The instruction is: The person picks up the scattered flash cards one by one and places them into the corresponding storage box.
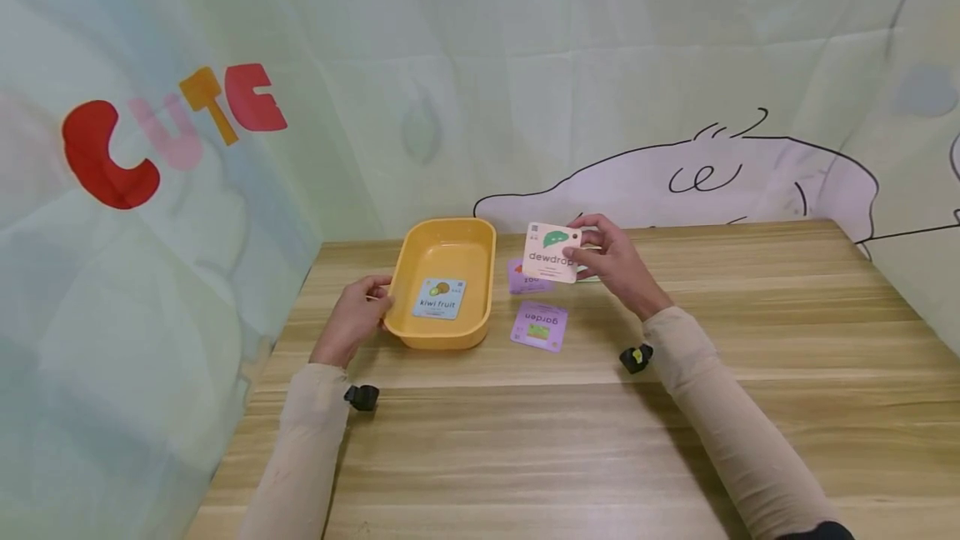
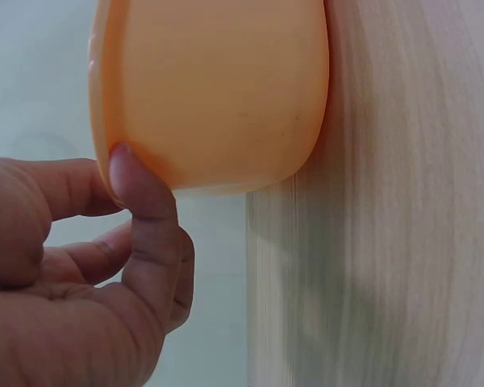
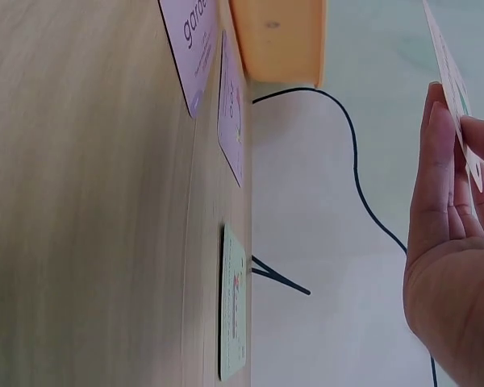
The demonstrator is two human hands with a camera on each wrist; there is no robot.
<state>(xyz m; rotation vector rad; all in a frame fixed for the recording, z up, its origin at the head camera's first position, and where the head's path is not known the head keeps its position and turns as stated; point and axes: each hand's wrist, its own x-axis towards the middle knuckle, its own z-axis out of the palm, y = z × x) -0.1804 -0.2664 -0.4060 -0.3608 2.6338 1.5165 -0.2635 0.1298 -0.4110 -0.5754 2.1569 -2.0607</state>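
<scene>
My left hand [image 1: 351, 322] pinches the left rim of a yellow plastic basin [image 1: 442, 340] between thumb and fingers, as the left wrist view shows close up. Inside the basin lies a blue "kiwi fruit" card [image 1: 438, 300], face up. My right hand [image 1: 613, 263] holds a pale pink "dewdrop" card [image 1: 546, 247] with a green leaf picture by its right edge, thumb on the front and fingers behind. This card is raised above the table, right of the basin. Below it, a purple card [image 1: 528, 282] is partly covered in the head view.
A purple "garden" card [image 1: 539, 326] lies nearer the front, upside down to me. A pale green card [image 3: 232, 306] rests flat on the wooden table [image 1: 480, 440], mostly behind my right hand in the head view. A printed curtain [image 1: 420, 90] hangs along the back and left.
</scene>
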